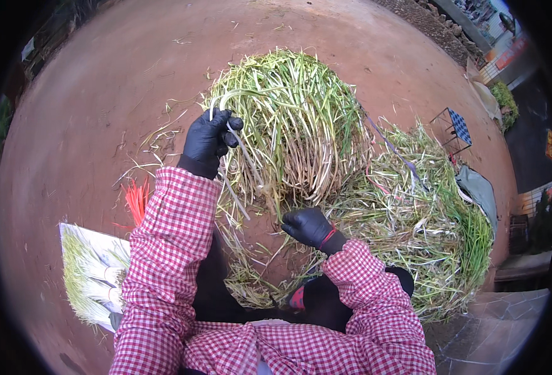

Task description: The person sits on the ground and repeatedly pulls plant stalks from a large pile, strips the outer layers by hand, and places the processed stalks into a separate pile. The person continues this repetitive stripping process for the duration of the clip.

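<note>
My left hand (217,133), in a black glove, is closed around a few long pale stalks (245,152) with green leaves that arch over to the right. In front of me stands a big heap of long-leaved green plants (294,117) with whitish-brown stems, possibly garlic greens or chives. My right hand (307,227), also black-gloved, is curled below the heap's stem ends, near the roots of a held stalk. Whether anything is between its fingers cannot be told.
Loose leaves and stems (397,211) lie piled at the right. Tied pale bundles (102,286) rest on a white board (116,243) at the left, near red plastic strips (136,201). A small stool with a checkered blue seat (459,126) stands at the back right.
</note>
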Available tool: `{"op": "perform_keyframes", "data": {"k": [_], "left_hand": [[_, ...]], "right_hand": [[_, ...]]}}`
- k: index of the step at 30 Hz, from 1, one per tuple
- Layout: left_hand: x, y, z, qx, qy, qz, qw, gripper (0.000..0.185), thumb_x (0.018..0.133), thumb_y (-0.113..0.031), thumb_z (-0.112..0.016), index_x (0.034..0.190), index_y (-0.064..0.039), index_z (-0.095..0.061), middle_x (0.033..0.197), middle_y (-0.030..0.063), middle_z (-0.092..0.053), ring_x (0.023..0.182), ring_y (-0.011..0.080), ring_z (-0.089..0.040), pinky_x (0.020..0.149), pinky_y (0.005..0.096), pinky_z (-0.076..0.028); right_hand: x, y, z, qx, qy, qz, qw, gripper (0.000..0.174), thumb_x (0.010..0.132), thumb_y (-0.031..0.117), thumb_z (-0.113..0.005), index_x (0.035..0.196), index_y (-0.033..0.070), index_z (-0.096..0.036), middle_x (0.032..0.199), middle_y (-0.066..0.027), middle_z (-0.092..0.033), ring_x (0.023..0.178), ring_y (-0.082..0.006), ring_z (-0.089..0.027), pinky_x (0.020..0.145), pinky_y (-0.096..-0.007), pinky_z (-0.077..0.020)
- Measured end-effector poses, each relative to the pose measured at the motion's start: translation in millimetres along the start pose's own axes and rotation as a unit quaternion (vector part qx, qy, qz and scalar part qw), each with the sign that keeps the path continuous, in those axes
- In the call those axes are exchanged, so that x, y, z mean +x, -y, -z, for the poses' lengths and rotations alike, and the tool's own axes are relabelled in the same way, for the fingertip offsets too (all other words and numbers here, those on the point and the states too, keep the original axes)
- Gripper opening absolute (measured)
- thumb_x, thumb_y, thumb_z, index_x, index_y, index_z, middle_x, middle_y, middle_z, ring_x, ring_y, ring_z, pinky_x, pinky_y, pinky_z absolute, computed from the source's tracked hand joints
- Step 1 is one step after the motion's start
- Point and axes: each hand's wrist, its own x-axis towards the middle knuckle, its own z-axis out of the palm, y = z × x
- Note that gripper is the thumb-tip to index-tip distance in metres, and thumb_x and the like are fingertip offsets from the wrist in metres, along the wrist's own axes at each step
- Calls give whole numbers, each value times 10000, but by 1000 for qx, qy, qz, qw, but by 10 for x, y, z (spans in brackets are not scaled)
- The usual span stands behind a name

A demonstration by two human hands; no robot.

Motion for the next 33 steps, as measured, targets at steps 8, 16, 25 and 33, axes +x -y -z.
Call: {"op": "perform_keyframes", "data": {"k": [8,16,25,33], "left_hand": [[-165,-159,75,-109,-35,5,993,223,867,-178,-533,1055,-61,-514,813,33,-626,475,35,-478,352,132,-305],[-136,-144,98,-141,-35,-35,989,289,863,-151,-539,1105,3,-505,842,24,-614,455,39,-453,363,119,-327],[-57,-583,592,-193,-162,-116,961,215,865,-152,-543,1051,-47,-522,805,28,-597,418,38,-418,327,132,-322],[-52,-205,468,-188,-53,-30,980,280,868,-240,-546,1084,-63,-531,798,-14,-598,426,17,-388,343,141,-272]], "right_hand": [[-111,-262,352,190,5,-134,973,473,804,268,-612,1216,71,-490,1086,-138,-589,983,-257,-572,853,-354,-436],[563,776,603,642,-42,-32,765,228,887,182,-528,1048,31,-586,621,41,-512,527,-23,-452,471,-161,-367],[-28,34,-102,91,161,-93,978,402,799,252,-615,1151,72,-541,816,-107,-613,767,-237,-603,704,-340,-476],[805,847,498,577,-49,-2,815,365,866,115,-550,1213,31,-476,761,-17,-563,616,-46,-515,540,-194,-460]]}}
